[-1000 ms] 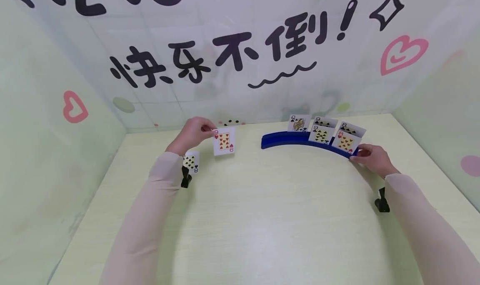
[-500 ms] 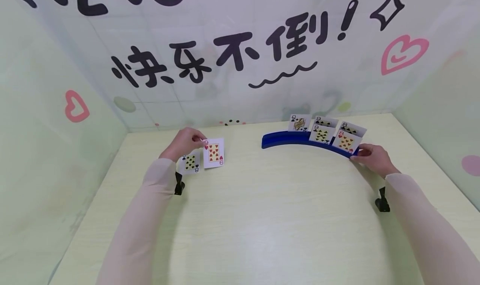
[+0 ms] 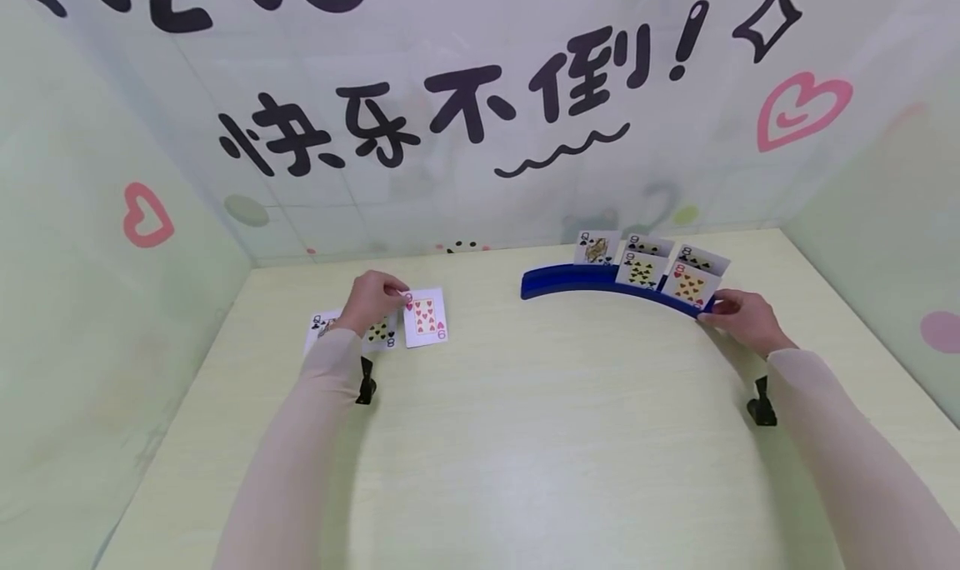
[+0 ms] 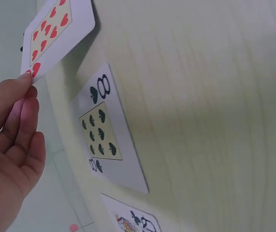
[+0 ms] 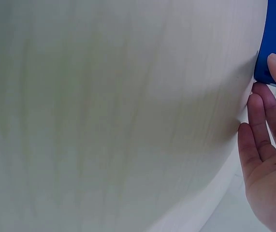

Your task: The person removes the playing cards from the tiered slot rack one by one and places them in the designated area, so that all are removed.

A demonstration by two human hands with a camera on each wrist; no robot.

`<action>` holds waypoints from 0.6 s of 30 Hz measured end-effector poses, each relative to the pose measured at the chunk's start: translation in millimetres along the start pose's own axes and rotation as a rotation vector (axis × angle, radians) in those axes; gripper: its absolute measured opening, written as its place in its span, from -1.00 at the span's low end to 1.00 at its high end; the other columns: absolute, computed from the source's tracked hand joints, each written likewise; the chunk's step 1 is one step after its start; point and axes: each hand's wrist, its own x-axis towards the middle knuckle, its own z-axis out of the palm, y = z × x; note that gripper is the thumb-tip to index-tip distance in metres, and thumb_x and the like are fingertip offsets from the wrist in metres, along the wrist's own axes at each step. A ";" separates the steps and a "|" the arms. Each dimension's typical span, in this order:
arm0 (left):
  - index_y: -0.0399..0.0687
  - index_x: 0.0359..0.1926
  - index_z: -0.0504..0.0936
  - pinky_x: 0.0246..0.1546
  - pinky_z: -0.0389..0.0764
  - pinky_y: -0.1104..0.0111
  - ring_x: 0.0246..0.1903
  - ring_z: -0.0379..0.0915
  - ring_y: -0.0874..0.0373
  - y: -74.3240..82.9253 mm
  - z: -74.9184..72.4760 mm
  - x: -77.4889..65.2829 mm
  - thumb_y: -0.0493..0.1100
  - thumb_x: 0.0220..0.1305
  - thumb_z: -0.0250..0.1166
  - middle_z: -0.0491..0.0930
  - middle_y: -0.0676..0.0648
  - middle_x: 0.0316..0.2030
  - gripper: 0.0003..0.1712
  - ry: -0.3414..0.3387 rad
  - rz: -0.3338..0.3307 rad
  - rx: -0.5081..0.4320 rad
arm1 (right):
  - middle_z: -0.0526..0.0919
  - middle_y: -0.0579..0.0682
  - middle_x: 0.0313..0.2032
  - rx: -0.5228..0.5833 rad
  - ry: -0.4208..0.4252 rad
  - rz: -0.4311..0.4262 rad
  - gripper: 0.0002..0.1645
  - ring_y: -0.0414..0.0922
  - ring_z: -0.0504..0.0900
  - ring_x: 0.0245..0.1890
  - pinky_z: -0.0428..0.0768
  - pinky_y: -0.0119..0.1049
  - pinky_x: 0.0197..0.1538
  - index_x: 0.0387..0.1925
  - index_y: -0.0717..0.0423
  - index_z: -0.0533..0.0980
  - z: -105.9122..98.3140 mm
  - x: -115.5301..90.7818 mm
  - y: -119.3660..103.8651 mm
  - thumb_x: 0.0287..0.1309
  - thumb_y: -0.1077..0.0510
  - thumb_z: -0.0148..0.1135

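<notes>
My left hand [image 3: 369, 300] pinches the nine of hearts [image 3: 425, 317] by a corner between thumb and fingers. In the left wrist view that card [image 4: 53, 36] is tilted, with a shadow under its edge. Beside it an eight of spades [image 4: 101, 135] lies face up on the table, and a queen [image 3: 317, 328] lies further left, partly behind my hand and sleeve. My right hand [image 3: 744, 318] grips the right end of a curved blue card holder [image 3: 551, 283], the thumb on its front face. Standing in the holder are a queen [image 3: 597, 247], a black nine [image 3: 641, 270] and a red eight [image 3: 692, 287].
Behind the front cards, another black nine [image 3: 649, 243] and a black eight [image 3: 703, 258] stand in the holder. The pale wooden table [image 3: 525, 437] meets a printed backdrop [image 3: 420, 212] at its rear edge, with side panels left and right.
My left hand has moved left and down towards the table with the nine of hearts, ending beside the eight of spades. The queen at far left has come into view. My right hand stays put.
</notes>
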 end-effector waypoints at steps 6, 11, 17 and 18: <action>-0.34 -0.13 0.59 -0.27 0.51 0.28 -0.29 0.46 0.01 -2.5 13.8 1.8 -0.36 0.14 0.26 0.56 -0.22 -0.27 -0.75 0.059 -0.035 -0.039 | 0.39 0.42 -0.02 0.003 0.002 0.000 -0.20 0.22 0.36 -0.04 0.32 0.10 0.08 0.22 0.50 0.14 0.4 0.9 1.1 0.18 0.02 0.18; -0.32 -0.14 0.60 -0.24 0.51 0.27 -0.28 0.47 0.01 -5.3 23.7 5.4 -0.37 0.16 0.24 0.57 -0.21 -0.27 -0.78 0.078 -0.063 -0.002 | 0.39 0.42 -0.01 0.008 0.002 0.000 -0.19 0.22 0.36 -0.03 0.33 0.09 0.07 0.22 0.49 0.14 0.4 1.4 0.8 0.17 0.01 0.19; -0.32 -0.15 0.60 -0.24 0.50 0.26 -0.27 0.46 0.00 -6.2 29.4 9.4 -0.37 0.16 0.23 0.57 -0.22 -0.27 -0.80 0.083 -0.084 0.014 | 0.39 0.42 -0.01 0.013 0.001 0.004 -0.21 0.21 0.36 -0.04 0.33 0.09 0.08 0.23 0.49 0.13 -0.2 2.8 0.6 0.18 0.03 0.18; -0.32 -0.15 0.61 -0.25 0.50 0.26 -0.28 0.46 0.00 -6.4 30.1 10.1 -0.37 0.16 0.23 0.57 -0.22 -0.27 -0.80 0.083 -0.084 0.016 | 0.39 0.41 -0.02 0.013 0.001 0.006 -0.21 0.21 0.36 -0.04 0.33 0.09 0.07 0.23 0.49 0.13 -0.4 3.4 0.9 0.18 0.04 0.18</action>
